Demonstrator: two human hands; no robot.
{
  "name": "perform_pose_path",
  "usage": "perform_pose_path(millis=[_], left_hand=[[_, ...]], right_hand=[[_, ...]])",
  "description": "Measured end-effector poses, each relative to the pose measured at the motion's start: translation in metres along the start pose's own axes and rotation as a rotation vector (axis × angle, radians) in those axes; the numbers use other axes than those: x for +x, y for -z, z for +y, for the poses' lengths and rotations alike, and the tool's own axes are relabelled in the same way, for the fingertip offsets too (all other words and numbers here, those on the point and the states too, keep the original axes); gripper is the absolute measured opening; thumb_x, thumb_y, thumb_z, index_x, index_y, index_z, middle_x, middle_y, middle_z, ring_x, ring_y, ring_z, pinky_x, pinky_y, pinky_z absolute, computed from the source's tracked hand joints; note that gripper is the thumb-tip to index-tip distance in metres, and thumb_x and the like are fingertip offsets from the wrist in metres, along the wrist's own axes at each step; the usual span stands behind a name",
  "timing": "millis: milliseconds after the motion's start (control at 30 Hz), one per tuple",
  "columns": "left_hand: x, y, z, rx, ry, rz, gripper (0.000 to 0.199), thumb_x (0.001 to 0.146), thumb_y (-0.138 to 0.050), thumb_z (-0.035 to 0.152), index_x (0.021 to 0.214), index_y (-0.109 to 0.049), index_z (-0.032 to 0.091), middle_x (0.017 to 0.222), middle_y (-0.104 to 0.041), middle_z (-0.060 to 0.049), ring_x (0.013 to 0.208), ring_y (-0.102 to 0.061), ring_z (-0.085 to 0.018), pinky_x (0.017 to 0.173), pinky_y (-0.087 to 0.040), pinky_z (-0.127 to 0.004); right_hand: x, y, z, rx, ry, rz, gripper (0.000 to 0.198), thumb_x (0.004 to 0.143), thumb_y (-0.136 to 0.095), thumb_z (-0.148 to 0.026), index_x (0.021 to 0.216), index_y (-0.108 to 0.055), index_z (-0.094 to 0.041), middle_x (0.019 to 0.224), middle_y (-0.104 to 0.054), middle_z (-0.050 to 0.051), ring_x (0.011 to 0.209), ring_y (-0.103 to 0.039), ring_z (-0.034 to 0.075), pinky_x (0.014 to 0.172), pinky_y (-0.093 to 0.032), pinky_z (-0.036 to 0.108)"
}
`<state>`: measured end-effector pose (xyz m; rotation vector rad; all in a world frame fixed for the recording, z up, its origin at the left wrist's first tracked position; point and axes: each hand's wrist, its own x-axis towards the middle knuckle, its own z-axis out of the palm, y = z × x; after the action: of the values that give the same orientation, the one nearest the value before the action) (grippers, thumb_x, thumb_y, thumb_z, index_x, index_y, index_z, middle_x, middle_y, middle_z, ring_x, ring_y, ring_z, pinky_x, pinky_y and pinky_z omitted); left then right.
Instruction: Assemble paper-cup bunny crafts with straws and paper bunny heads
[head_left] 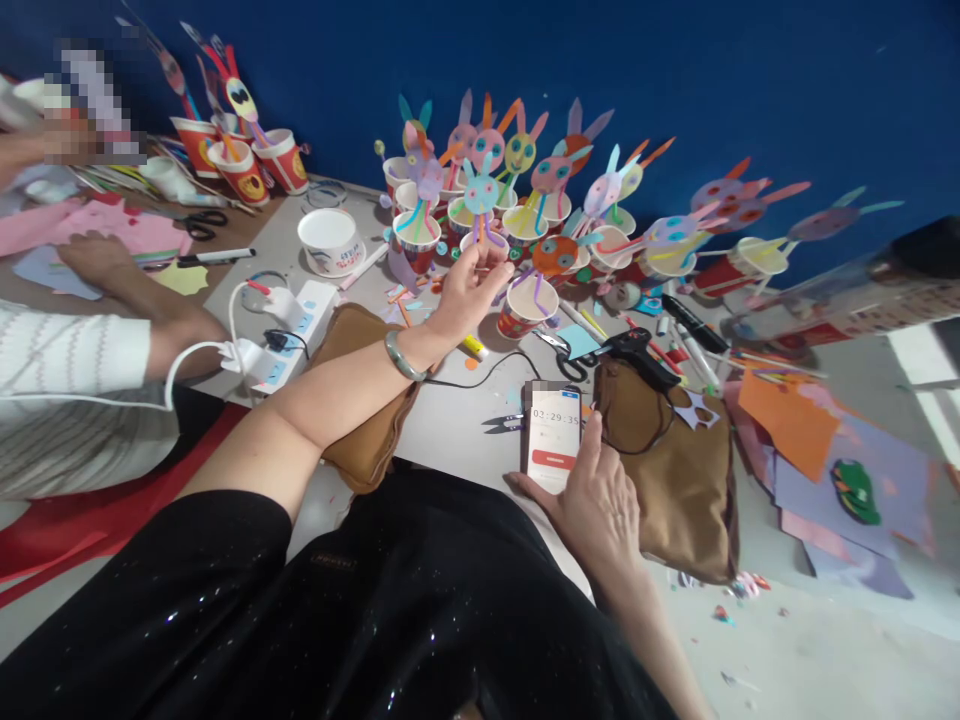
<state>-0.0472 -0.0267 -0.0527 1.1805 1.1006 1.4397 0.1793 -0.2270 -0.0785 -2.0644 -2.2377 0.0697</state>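
Note:
My left hand (pixel 474 287), with a bangle on its wrist, reaches over to the paper cups. Its fingers are curled together in front of a cup with a light blue paper rabbit (pixel 481 190) on pipe-cleaner legs; what they hold is hidden or too small to make out. An orange paper rabbit (pixel 553 256) stands in a red-and-white cup (pixel 526 306) just to the right. Near the table's front edge lies a phone (pixel 553 430) showing a running time. My right hand (pixel 604 495) rests at its lower end, thumb and index finger stretched out along either side.
Several rabbit cups stand along the blue wall. Scissors (pixel 562 352), a glue gun (pixel 641 352), thread snips (pixel 504 424), brown cushions (pixel 664 480), and coloured paper (pixel 787 420) surround my hands. Left are a power strip (pixel 298 335), white bowl (pixel 330 242) and another person's arm (pixel 142 280).

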Motion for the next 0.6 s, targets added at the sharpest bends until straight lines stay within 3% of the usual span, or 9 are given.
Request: perform_pose_path(millis=[233, 433, 533, 600], left_hand=[[0.005, 0.003, -0.004, -0.020, 0.000, 0.014, 0.016, 0.092, -0.076, 0.033, 0.101, -0.066, 0.025, 0.101, -0.069, -0.005, 0.103, -0.066, -0.019, 0.088, -0.056, -0.033], [0.005, 0.002, -0.002, -0.036, 0.034, 0.021, 0.011, 0.093, -0.074, 0.025, 0.097, -0.064, 0.022, 0.098, -0.068, -0.004, 0.100, -0.066, -0.017, 0.090, -0.056, -0.031], [0.007, 0.001, 0.000, -0.031, 0.059, 0.018, 0.007, 0.094, -0.069, 0.020, 0.099, -0.064, 0.022, 0.094, -0.068, -0.004, 0.097, -0.065, -0.016, 0.091, -0.056, -0.030], [0.009, 0.001, 0.001, -0.032, 0.077, 0.020, 0.007, 0.095, -0.066, 0.016, 0.096, -0.063, 0.022, 0.094, -0.067, -0.003, 0.094, -0.064, -0.015, 0.091, -0.055, -0.030]], right_hand=[[-0.004, -0.006, -0.002, 0.053, -0.066, -0.011, 0.126, 0.080, -0.058, -0.081, 0.168, -0.014, -0.002, 0.106, -0.068, 0.026, 0.092, -0.068, 0.047, 0.074, -0.056, 0.059], [0.004, 0.006, 0.011, 0.206, -0.156, -0.114, 0.128, 0.075, -0.062, -0.075, 0.168, -0.011, -0.003, 0.125, -0.068, 0.031, 0.107, -0.070, 0.049, 0.081, -0.057, 0.061], [0.010, 0.022, 0.029, 0.377, -0.151, -0.222, 0.128, 0.075, -0.061, -0.073, 0.170, -0.008, -0.007, 0.109, -0.076, 0.020, 0.091, -0.075, 0.042, 0.077, -0.060, 0.057], [0.014, 0.036, 0.040, 0.454, -0.039, -0.215, 0.119, 0.076, -0.056, -0.073, 0.171, -0.011, -0.016, 0.100, -0.078, 0.014, 0.081, -0.076, 0.037, 0.071, -0.061, 0.054]])
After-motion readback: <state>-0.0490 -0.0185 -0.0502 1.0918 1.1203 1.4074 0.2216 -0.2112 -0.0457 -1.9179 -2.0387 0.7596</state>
